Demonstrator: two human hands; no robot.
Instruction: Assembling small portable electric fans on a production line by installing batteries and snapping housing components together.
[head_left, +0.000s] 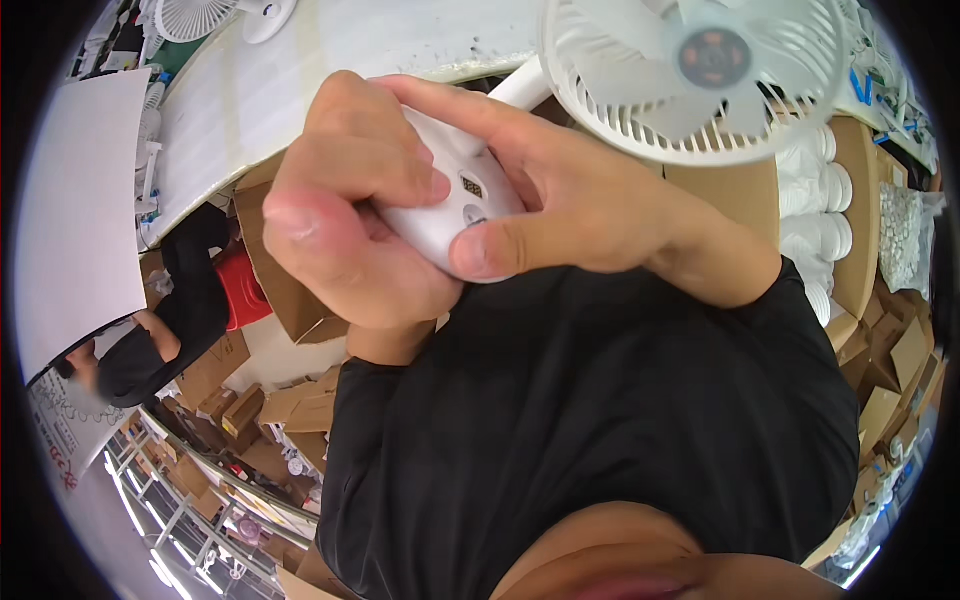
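I hold a small white electric fan by its base (pixel 432 222), which is tilted up toward me. Its stem (pixel 522 84) runs from behind my right hand to the round caged head (pixel 700 120) at the upper right, where pale blades and a grey hub show. My left hand (pixel 345 215) is curled against the base's left side, thumb tip pressed on its surface. Around the other side wraps my right hand (pixel 570 190), its thumb near a round grey button. A small dark rectangular port or grille (pixel 472 186) lies between the two thumbs. Most of my fingertips are hidden.
A white worktable (pixel 390 40) stretches across the far side, with another white fan (pixel 195 15) at its far left. An open cardboard box (pixel 285 290) stands beneath my hands. At right, another box (pixel 860 230) holds stacked white cylindrical parts. A person in dark clothes (pixel 185 300) is at left.
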